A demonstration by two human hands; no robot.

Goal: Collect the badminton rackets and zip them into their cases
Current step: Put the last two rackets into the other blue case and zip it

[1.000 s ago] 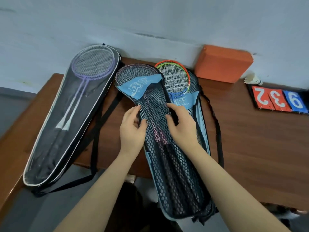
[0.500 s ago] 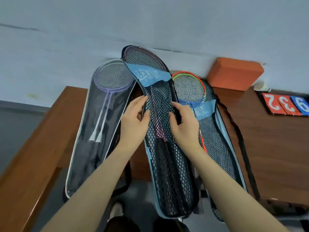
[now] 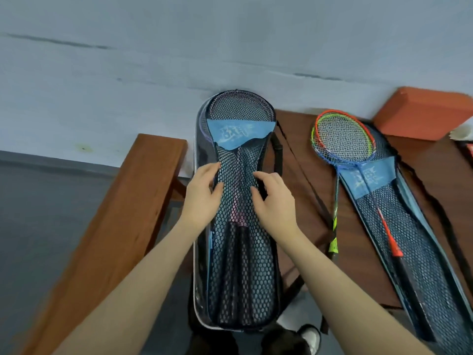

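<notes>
A black mesh racket case point(image 3: 240, 278) with a blue label holds dark rackets with pink shafts. It lies stacked on a white-rimmed case point(image 3: 197, 252), which it mostly hides. My left hand point(image 3: 203, 198) grips the mesh case's left side and my right hand point(image 3: 275, 203) grips its right side, both at the narrow neck. To the right a second mesh case point(image 3: 422, 257) lies on the table with orange and green racket heads point(image 3: 343, 139) sticking out of its top; one dark handle with a yellow-green band point(image 3: 334, 242) lies outside its left edge.
The brown wooden table point(image 3: 115, 226) stands against a pale wall, and both cases overhang its near edge. An orange block point(image 3: 422, 114) sits at the back right. Black straps point(image 3: 307, 190) trail between the cases. A shoe point(image 3: 309, 336) shows on the floor below.
Both hands carried the mesh case to the left and set it on top of the white-rimmed case. The second mesh case stays on the right, now uncovered.
</notes>
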